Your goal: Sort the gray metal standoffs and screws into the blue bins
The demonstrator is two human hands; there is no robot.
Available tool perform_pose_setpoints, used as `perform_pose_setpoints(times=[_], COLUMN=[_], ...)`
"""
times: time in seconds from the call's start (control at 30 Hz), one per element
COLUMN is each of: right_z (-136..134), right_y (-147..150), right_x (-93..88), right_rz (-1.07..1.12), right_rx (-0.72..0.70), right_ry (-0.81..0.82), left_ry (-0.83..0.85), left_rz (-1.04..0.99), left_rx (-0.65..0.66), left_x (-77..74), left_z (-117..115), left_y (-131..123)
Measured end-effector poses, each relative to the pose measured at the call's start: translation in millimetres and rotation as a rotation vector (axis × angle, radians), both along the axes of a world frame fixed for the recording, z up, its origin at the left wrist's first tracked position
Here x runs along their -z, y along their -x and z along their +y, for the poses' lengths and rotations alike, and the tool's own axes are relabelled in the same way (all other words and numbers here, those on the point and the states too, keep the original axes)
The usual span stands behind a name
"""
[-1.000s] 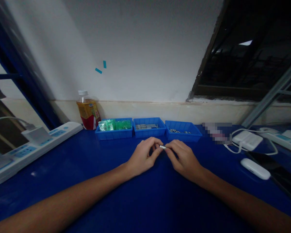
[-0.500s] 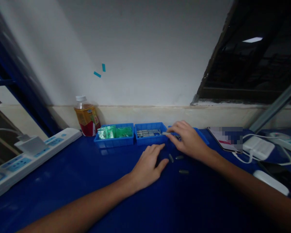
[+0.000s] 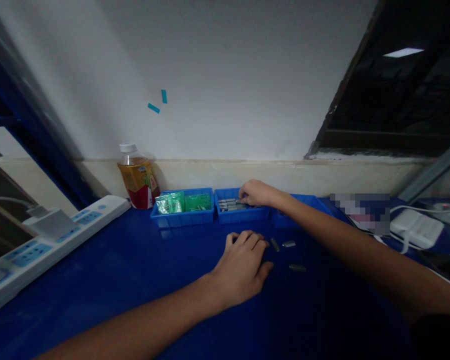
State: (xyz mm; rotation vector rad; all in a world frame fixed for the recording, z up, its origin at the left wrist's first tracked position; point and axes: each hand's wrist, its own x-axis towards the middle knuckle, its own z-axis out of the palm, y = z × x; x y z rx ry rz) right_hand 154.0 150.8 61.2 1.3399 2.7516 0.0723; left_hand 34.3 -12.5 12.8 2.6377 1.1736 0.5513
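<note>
My right hand (image 3: 258, 193) reaches into the middle blue bin (image 3: 243, 216), where small silver metal pieces (image 3: 228, 203) lie in rows. Its fingers are closed together and point down among the pieces; what they hold, if anything, is hidden. My left hand (image 3: 243, 267) rests palm down on the blue table, fingers bent and thumb apart, holding nothing that I can see. Just right of its fingertips lie three loose small metal pieces (image 3: 297, 268). My right forearm partly covers the right blue bin (image 3: 311, 202).
Green packets (image 3: 178, 201) fill the left blue bin (image 3: 183, 219). Behind it stands a drink bottle (image 3: 137, 177). A white power strip (image 3: 60, 240) runs along the left side. At the right are a white charger with cables (image 3: 418, 228) and a partly blurred flat item.
My right hand has moved left from the right bin's edge into the middle bin; a thin light piece showed in its fingers before. My left hand shifted slightly right. The view moved a little.
</note>
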Motion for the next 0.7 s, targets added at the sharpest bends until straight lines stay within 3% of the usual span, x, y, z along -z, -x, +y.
perform_pose_setpoints(times=[0.2, 0.33, 0.5, 0.7], right_z=[-4, -16, -75, -151], right_y=[-4, -12, -42, -78], right_x=[-2.6, -9.1, -8.4, 24.1], right_rz=[0.009, 0.155, 0.46, 0.54], right_rx=[-0.082, -0.095, -0.112, -0.106], right_ry=[-0.052, -0.169, -0.318, -0.264], left_ry=[-0.011, -0.035, -0.133, -0.159], left_rz=[0.012, 0.051, 0.148, 0.128], left_rx=[0.002, -0.015, 0.003, 0.023], left_x=[1.6, 1.0, 1.8, 5.0], left_z=[-1, 1, 16, 27], left_y=[1, -2, -13, -11])
